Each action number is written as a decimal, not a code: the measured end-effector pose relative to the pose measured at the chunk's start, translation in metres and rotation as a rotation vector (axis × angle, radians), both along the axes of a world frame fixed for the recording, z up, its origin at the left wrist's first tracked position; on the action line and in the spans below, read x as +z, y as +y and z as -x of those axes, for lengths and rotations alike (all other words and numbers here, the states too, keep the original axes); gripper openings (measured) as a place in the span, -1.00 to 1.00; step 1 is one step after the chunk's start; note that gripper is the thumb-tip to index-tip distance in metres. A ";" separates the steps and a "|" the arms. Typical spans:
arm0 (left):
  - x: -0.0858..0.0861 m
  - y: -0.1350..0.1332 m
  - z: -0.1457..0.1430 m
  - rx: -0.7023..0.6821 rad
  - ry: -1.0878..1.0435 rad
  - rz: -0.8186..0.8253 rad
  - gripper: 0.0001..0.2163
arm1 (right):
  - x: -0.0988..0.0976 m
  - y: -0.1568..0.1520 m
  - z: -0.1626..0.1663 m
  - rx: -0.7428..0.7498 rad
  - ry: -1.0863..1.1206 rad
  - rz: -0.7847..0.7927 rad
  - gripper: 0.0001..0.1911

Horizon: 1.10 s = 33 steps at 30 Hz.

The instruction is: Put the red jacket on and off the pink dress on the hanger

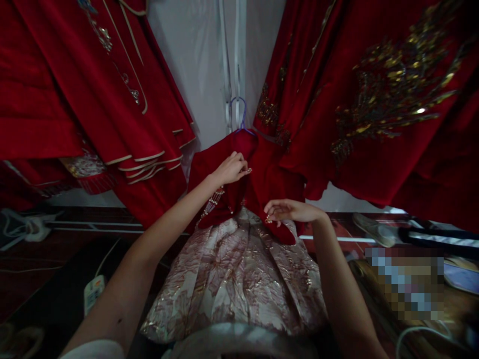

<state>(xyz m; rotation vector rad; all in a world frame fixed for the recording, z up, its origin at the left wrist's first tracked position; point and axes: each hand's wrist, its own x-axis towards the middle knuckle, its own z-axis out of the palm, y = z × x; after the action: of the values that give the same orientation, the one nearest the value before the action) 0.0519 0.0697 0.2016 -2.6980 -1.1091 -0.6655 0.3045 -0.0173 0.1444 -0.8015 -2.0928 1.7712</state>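
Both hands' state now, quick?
Left hand: fingers curled over red top; grip can't be told.
Right hand: half-curled at its lower front; grip can't be told.

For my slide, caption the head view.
Left hand and right hand at a red top on a purple hanger, above patterned fabric.

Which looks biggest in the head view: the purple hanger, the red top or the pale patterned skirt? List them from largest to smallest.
1. Pale patterned skirt, widest spread
2. Red top
3. Purple hanger, partly hidden
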 end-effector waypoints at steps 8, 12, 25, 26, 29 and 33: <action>0.001 0.003 0.006 -0.195 -0.179 0.225 -0.93 | 0.000 0.013 0.040 -0.625 0.383 -0.290 -0.77; -0.006 0.002 0.008 -0.157 -0.176 0.165 -0.84 | 0.014 0.032 0.064 -0.859 0.450 -0.521 -0.78; -0.008 -0.018 0.048 0.515 -0.231 -0.363 -0.36 | 0.030 0.076 0.139 -1.216 -0.205 -0.600 -0.26; -0.004 -0.016 0.057 0.594 -0.251 -0.347 -0.32 | 0.026 0.075 0.134 -1.253 -0.266 -0.683 -0.27; 0.014 -0.008 0.086 0.763 -0.224 -0.186 -0.39 | 0.021 0.076 0.105 -1.284 -0.415 -0.888 -0.36; 0.035 0.002 0.120 0.916 -0.206 -0.037 -0.67 | 0.036 0.089 0.062 -1.310 -0.583 -1.010 -0.49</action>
<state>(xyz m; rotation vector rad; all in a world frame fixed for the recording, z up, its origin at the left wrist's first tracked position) -0.0679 0.0715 0.2363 -1.7738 -2.1037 -0.7510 0.2425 0.0717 0.1807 -1.7561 -1.5627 -0.2077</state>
